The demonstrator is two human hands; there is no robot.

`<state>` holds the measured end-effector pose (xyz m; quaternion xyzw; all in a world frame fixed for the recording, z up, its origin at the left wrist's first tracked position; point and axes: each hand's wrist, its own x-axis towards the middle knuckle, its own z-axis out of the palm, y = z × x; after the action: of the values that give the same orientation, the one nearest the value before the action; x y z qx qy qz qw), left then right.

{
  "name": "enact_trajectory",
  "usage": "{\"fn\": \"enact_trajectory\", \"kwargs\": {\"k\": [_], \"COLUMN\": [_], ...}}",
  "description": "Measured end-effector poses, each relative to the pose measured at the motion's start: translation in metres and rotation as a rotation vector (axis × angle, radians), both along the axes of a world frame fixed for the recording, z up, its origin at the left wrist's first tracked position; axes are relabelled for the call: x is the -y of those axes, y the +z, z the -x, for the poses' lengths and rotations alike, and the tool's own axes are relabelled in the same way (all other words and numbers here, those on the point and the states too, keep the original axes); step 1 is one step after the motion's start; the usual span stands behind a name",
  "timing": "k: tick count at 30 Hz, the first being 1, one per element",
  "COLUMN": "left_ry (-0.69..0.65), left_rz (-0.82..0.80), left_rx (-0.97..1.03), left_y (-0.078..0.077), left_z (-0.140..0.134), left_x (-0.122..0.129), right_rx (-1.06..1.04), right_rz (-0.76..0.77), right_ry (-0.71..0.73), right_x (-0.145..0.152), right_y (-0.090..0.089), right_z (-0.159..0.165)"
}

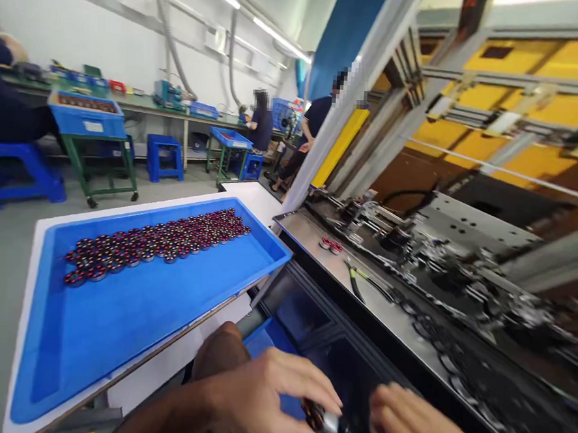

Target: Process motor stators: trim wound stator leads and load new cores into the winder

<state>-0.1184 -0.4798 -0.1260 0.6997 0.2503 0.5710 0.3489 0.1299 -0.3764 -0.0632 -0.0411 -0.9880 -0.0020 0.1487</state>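
Observation:
Low in the view, my left hand (268, 398) is closed, thumb and fingers pinching a small round motor part (313, 414). Dark, coppery windings and a silvery end show between the fingertips. To its right, my right hand (411, 423) is curled with its fingers together, a little blurred; whatever it holds, if anything, is hidden. On my left, a large blue tray (165, 326) carries rows of small round black-and-red motor parts (160, 238) along its far side. A couple of similar red-rimmed parts (330, 246) lie on the metal ledge (312, 231) of the machine.
Yellow-and-black pliers (363, 280) lie on the ledge beside a track of dark round pieces (438, 343). The machine's mechanisms (429, 241) fill the right side. Blue stools (165, 157), a wheeled stand with a blue bin (91, 123), and several people are farther back.

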Motion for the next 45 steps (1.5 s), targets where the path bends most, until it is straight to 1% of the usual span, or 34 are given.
{"fn": "enact_trajectory", "kwargs": {"k": [1, 2, 3, 4, 5, 6, 8, 9, 11, 12, 15, 18, 21, 23, 25, 27, 28, 29, 30, 31, 32, 34, 36, 37, 38, 40, 42, 45], "left_ry": [0.061, 0.119, 0.180, 0.234, 0.279, 0.317, 0.378, 0.403, 0.448, 0.463, 0.485, 0.472, 0.431, 0.394, 0.359, 0.334, 0.326, 0.320, 0.316, 0.312, 0.305, 0.285, 0.253, 0.233, 0.215, 0.188, 0.169, 0.143], "left_rz": [0.036, 0.086, 0.140, 0.186, 0.214, 0.226, 0.212, 0.197, 0.164, 0.154, 0.171, 0.270, 0.391, 0.444, 0.480, 0.504, 0.512, 0.520, 0.526, 0.533, 0.540, 0.554, 0.556, 0.557, 0.558, 0.558, 0.559, 0.546], "left_rx": [0.050, 0.093, 0.133, 0.165, 0.185, 0.192, 0.173, 0.158, 0.136, 0.131, 0.158, 0.231, 0.318, 0.376, 0.413, 0.426, 0.427, 0.425, 0.421, 0.417, 0.412, 0.402, 0.396, 0.389, 0.379, 0.356, 0.333, 0.310], "left_y": [0.002, 0.004, 0.006, 0.007, 0.008, 0.008, 0.009, 0.009, 0.011, 0.012, 0.014, 0.016, 0.019, 0.020, 0.021, 0.022, 0.022, 0.021, 0.021, 0.020, 0.020, 0.018, 0.017, 0.017, 0.016, 0.017, 0.017, 0.019], "left_z": [0.002, 0.002, 0.002, 0.000, -0.002, -0.005, -0.009, -0.010, -0.011, -0.011, -0.013, -0.018, -0.027, -0.033, -0.038, -0.042, -0.044, -0.045, -0.047, -0.048, -0.050, -0.053, -0.057, -0.060, -0.063, -0.070, -0.078, -0.087], "left_x": [-0.001, -0.001, -0.002, -0.003, -0.004, -0.005, -0.006, -0.006, -0.004, -0.003, 0.001, 0.002, 0.001, 0.001, 0.000, 0.001, 0.002, 0.002, 0.003, 0.004, 0.004, 0.004, 0.004, 0.003, 0.001, -0.001, -0.004, -0.006], "right_rx": [0.025, 0.051, 0.031, 0.020, 0.005, -0.008, 0.008, 0.028, 0.071, 0.083, 0.066, 0.015, -0.049, -0.112, -0.195, -0.286, -0.329, -0.369, -0.401, -0.430, -0.448, -0.451, -0.555, -0.615, -0.632, -0.633, -0.631, -0.655], "right_rz": [0.075, 0.127, 0.119, 0.100, 0.104, 0.116, 0.166, 0.194, 0.239, 0.250, 0.245, 0.251, 0.317, 0.394, 0.495, 0.615, 0.675, 0.732, 0.785, 0.828, 0.866, 0.935, 1.032, 1.062, 1.072, 1.010, 0.887, 0.728], "right_ry": [-0.106, -0.250, -0.439, -0.669, -0.776, -0.845, -0.970, -1.015, -1.064, -1.069, -1.035, -0.981, -0.947, -0.933, -0.895, -0.824, -0.780, -0.735, -0.692, -0.655, -0.625, -0.572, -0.500, -0.479, -0.483, -0.530, -0.567, -0.563], "right_x": [-0.018, -0.038, -0.060, -0.084, -0.107, -0.128, -0.162, -0.174, -0.186, -0.189, -0.189, -0.185, -0.188, -0.192, -0.193, -0.183, -0.172, -0.156, -0.135, -0.110, -0.081, -0.016, 0.047, 0.074, 0.096, 0.126, 0.137, 0.135], "right_y": [0.010, 0.019, 0.025, 0.027, 0.025, 0.018, -0.002, -0.014, -0.032, -0.038, -0.044, -0.044, -0.039, -0.029, -0.014, 0.001, 0.005, 0.006, 0.003, -0.004, -0.016, -0.047, -0.080, -0.092, -0.102, -0.109, -0.106, -0.095], "right_z": [0.007, 0.015, 0.024, 0.033, 0.041, 0.049, 0.061, 0.065, 0.069, 0.069, 0.060, 0.049, 0.043, 0.040, 0.035, 0.025, 0.019, 0.012, 0.004, -0.005, -0.012, -0.025, -0.033, -0.036, -0.038, -0.041, -0.043, -0.045]}}
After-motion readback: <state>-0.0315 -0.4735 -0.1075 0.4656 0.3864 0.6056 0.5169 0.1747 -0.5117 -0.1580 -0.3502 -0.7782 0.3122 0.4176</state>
